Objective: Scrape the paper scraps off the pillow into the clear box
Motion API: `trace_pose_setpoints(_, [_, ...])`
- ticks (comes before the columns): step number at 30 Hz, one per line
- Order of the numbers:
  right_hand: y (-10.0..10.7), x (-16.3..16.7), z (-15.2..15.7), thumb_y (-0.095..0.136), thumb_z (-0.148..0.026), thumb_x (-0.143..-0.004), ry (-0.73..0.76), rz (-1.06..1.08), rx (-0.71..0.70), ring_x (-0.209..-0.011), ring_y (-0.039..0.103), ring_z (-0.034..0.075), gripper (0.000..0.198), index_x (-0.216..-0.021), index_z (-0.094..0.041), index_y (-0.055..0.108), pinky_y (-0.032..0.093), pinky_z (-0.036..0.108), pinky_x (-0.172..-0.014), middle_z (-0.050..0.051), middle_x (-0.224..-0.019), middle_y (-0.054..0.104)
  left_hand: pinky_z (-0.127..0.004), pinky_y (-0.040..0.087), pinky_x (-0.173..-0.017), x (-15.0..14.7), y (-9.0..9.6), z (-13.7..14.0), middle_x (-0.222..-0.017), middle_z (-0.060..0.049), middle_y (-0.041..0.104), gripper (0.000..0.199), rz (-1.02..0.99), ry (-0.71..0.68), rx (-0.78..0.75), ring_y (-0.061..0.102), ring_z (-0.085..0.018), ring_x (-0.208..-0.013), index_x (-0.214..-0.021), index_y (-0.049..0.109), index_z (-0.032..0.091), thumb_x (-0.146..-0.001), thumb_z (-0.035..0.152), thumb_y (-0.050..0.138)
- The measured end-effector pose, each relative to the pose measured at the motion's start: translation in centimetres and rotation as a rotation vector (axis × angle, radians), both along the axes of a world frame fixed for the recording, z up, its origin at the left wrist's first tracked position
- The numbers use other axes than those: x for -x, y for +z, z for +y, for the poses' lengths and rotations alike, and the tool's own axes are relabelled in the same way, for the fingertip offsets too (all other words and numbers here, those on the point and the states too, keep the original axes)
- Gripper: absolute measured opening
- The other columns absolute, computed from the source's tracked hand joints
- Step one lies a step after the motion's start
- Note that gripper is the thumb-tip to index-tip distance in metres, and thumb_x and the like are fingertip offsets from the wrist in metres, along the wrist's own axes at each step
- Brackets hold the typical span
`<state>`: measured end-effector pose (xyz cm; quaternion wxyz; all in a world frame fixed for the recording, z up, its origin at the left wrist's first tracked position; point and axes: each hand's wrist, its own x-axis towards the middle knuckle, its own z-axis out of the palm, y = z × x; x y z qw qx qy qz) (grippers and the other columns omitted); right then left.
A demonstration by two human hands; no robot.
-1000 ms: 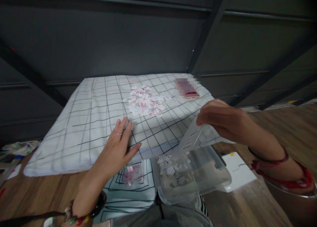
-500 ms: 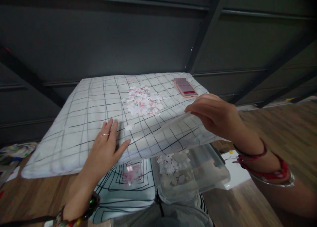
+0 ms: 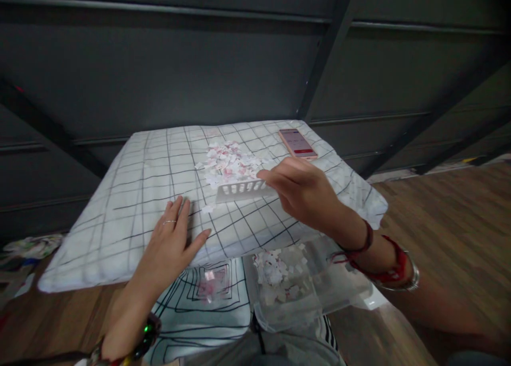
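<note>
My left hand (image 3: pixel 171 241) lies flat on the white grid-patterned cloth (image 3: pixel 131 185), fingers stretched and thumb spread, holding nothing. Closed fingers of my right hand (image 3: pixel 305 190) grip one end of a thin white plastic piece (image 3: pixel 239 190) with a row of slots along its upper edge. That piece stands on edge against the near side of a heap of small white and pinkish paper bits (image 3: pixel 229 161). A few loose bits (image 3: pixel 207 209) lie between the heap and my left hand.
A phone in a pink case (image 3: pixel 298 144) lies at the back right. Below the front edge, a clear plastic box (image 3: pixel 287 312) holds more paper bits, beside a small clear packet (image 3: pixel 213 283) on a patterned cushion (image 3: pixel 223 318). A dark panelled wall (image 3: pixel 179 73) rises behind.
My right hand has moved left from the cloth's right front edge towards the heap. The slotted plastic piece now shows upright there. My left hand stays in place.
</note>
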<state>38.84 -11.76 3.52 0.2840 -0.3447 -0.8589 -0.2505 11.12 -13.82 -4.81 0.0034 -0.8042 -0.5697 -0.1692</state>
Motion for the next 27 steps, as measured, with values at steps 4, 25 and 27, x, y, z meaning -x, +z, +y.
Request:
trace_pose_setpoints(4, [-0.1,1.6,0.7,0.033,-0.002,-0.083,0.008,-0.035,0.011,-0.064,0.041,0.016,0.034,-0.095,-0.013,0.063,0.029,0.031,-0.058,0.003,-0.067,0.057,-0.054,0.030,-0.108,0.2,-0.2,0.0,-0.150,-0.024,0.027,0.080,-0.007,0.010,0.005,0.021,-0.036,-0.140,-0.143,0.025,0.007,-0.087,0.063,0.032])
trace_pose_setpoints(25, [1.3,-1.2,-1.6,0.044,-0.005,-0.080,0.045,0.018,0.075,-0.065,0.049,0.013,0.024,-0.091,-0.019,0.062,0.035,0.028,-0.058,0.001,-0.070,0.061,-0.054,0.030,-0.108,-0.1,-0.1,0.0,-0.148,-0.022,0.033,0.078,-0.017,-0.012,-0.008,0.025,-0.036,-0.138,-0.140,0.032,0.010,-0.086,0.066,0.031])
trace_pose_setpoints(27, [1.3,-1.1,-1.8,0.045,-0.004,-0.081,0.059,0.015,0.051,-0.063,0.048,0.013,0.024,-0.090,-0.017,0.062,0.036,0.028,-0.057,0.002,-0.068,0.060,-0.054,0.030,-0.108,-0.1,0.0,0.0,-0.148,-0.022,0.033,0.078,-0.023,-0.006,-0.002,0.025,-0.036,-0.138,-0.140,0.032,0.009,-0.086,0.065,0.031])
